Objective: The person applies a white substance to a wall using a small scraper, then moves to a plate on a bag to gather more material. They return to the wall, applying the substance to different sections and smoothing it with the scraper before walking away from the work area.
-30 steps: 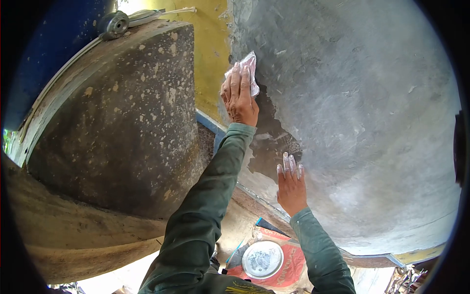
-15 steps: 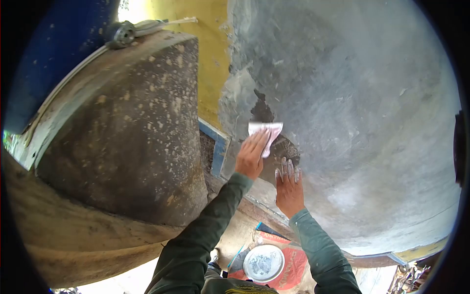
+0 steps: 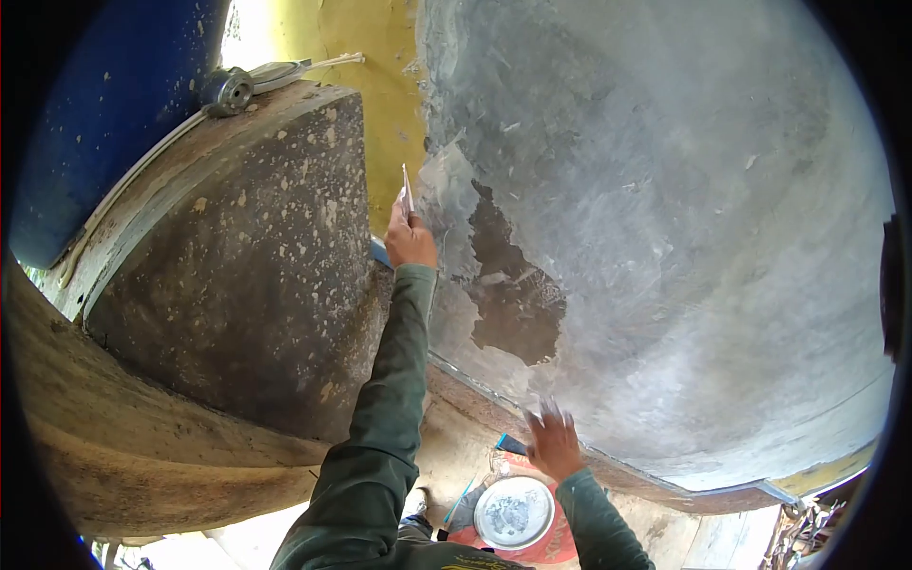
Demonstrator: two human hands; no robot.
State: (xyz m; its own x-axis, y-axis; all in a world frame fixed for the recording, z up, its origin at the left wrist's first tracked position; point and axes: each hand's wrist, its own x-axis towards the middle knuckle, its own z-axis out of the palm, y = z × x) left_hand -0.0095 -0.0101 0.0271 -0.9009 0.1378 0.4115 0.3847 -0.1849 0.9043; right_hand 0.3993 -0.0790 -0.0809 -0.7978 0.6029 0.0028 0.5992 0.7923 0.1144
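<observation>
Gripping a thin, pale pink sheet [image 3: 408, 193], the left hand [image 3: 411, 239] is at the far left edge of the grey wall [image 3: 703, 218] in the head view. Its fingers are closed on the sheet, which is turned edge-on and points upward, in front of the yellow wall [image 3: 391, 142]. I cannot tell if the sheet touches any surface.

The right hand [image 3: 555, 443] is nearer, to the right, close to the lower border of the grey wall. Its fingers are spread open and blurred, so I cannot tell if they touch the wall. Between the two hands and a little farther, a dark brown patch [image 3: 518, 309] with ragged outline shows on the grey wall.

Near, below the right hand, a round white plate [image 3: 480, 514] with grey smears inside lies on a red bag [image 3: 562, 543]. A dark thing with a blue edge [image 3: 511, 444] is just beside the right hand, at its left. To the left stands a dark, spotted slab [image 3: 247, 275]. On its top edge rest a round metal piece [image 3: 231, 90] and a pale cord [image 3: 133, 176]; behind is a blue barrel [image 3: 114, 123].
</observation>
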